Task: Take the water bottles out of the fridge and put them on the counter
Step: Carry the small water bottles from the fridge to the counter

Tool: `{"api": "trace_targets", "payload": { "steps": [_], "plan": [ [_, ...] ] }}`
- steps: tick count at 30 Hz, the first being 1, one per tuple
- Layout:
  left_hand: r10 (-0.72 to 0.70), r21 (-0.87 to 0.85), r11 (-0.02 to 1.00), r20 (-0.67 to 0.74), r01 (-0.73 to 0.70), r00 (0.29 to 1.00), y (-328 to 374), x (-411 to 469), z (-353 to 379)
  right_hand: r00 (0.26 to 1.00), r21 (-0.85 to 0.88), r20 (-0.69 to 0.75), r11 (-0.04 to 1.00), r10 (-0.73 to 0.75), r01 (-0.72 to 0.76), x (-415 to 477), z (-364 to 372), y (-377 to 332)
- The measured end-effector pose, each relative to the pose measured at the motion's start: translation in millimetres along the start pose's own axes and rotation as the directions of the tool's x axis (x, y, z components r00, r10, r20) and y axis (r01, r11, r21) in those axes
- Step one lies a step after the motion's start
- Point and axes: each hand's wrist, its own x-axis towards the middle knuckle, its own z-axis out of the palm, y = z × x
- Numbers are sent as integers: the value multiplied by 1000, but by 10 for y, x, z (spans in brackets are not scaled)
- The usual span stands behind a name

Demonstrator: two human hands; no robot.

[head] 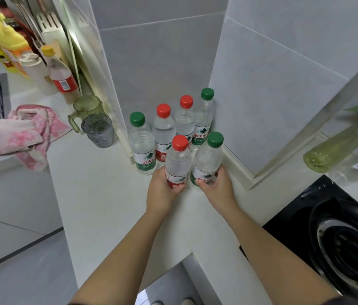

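Observation:
Several clear water bottles stand upright in the corner of the white counter (98,194), against the tiled wall. My left hand (162,190) grips the lower part of a red-capped bottle (178,159) at the front. Beside it, my right hand (217,186) grips the base of a green-capped bottle (208,157). Behind them stand a green-capped bottle (141,142), two red-capped bottles (163,128) (184,117) and another green-capped bottle (204,115) nearest the corner. The fridge is out of view.
Two glass mugs (97,128) and a pink towel (24,133) lie left of the bottles, with condiment bottles (61,73) and yellow detergent (4,42) behind. A black gas stove (336,234) fills the right side, a spray bottle (336,148) beyond it.

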Motion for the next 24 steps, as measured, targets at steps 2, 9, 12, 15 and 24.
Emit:
{"api": "trace_targets", "payload": {
  "steps": [2, 9, 12, 15, 24],
  "plan": [
    [-10, 13, 1000, 4, 10, 1000, -4, 86, 80, 1000, -7, -6, 1000, -2, 2, 97, -27, 12],
    [-78, 41, 996, 62, 75, 995, -64, 173, 103, 983, -57, -186, 998, 7, -18, 105, 27, 96],
    [-112, 12, 994, 20, 112, 993, 22, 185, 155, 978, -88, -207, 996, 7, -26, 146, 58, 154],
    [-125, -26, 992, 9, 125, 992, 105, 236, 266, 972, -106, -233, 994, -20, -5, 229, 38, 171],
    [-153, 15, 988, -85, 155, 985, 234, 372, 551, 971, -103, -240, 994, 3, -29, 428, 21, 220]
  ]
}}
